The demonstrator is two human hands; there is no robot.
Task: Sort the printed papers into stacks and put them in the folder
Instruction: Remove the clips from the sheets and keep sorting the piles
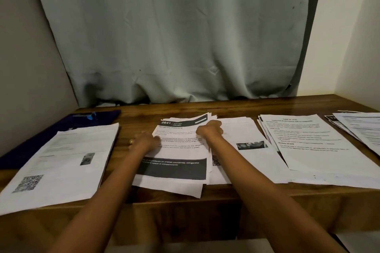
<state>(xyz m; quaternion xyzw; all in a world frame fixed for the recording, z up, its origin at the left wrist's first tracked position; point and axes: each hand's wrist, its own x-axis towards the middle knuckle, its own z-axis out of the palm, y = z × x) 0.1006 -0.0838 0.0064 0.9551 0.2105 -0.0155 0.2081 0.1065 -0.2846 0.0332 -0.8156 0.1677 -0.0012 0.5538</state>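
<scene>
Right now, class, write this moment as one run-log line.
step: sorting | left hand rests on middle stack | right hand grips its right edge | folder partly under left stack

A bare strip of table (236, 107) runs behind the paper stacks (304, 146), ending at the curtain (174, 37).

Print legible on two paper sheets
White middle sheet with black header (181, 129): "2641", "KITCHEN", "Refrigerator Restocking". White text sheet (308, 141) further right: "INITIAL STATE".

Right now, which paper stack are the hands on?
The centre stack, its top sheet headed 2641 with black bands. The left hand and right hand are both on it; the other stacks lie to either side.
</scene>
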